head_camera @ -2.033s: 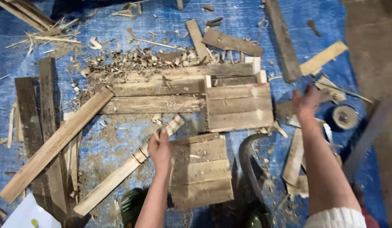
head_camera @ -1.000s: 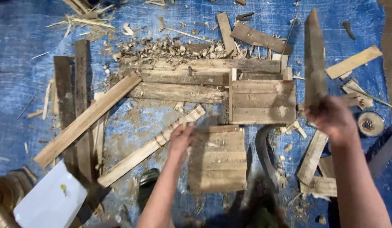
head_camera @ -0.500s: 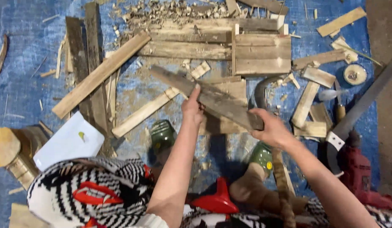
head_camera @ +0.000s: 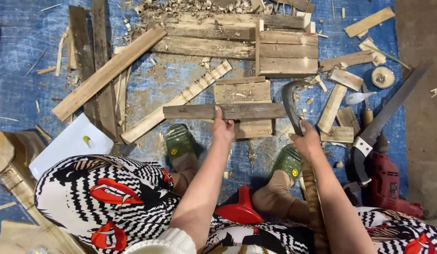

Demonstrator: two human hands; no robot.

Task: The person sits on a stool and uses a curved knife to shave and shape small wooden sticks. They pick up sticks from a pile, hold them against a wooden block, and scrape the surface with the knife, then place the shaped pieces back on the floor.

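Below, on the blue tarp (head_camera: 21,51): scattered boards, offcuts and wood shavings.
Left hand (head_camera: 222,130): closed on the near edge of a dark plank (head_camera: 225,111), thumb over its top face.
Dark plank: lies level, crosswise in front of the person, resting on a small panel of joined slats (head_camera: 242,91).
Right hand (head_camera: 307,141): wrapped around the handle of a curved blade (head_camera: 289,101), fingers closed tight.
Curved blade: dark metal, arching up from the hand, its tip just beside the right end of the dark plank.
Long pale strip (head_camera: 178,101): slants from lower left toward upper right, passing under the left end of the dark plank.
Square slatted panel (head_camera: 286,54): farther off, above the blade.
Green shoes (head_camera: 180,141): one under each forearm, on the tarp, just behind the plank.
Saw (head_camera: 392,106): lies diagonally at the right, well apart from the right hand.
Red drill (head_camera: 388,181): beside the saw's handle, at the right edge.
Red scoop-like thing (head_camera: 241,211): between the knees.
White sheet (head_camera: 70,143): at the left, near a tree-stump block (head_camera: 3,150).
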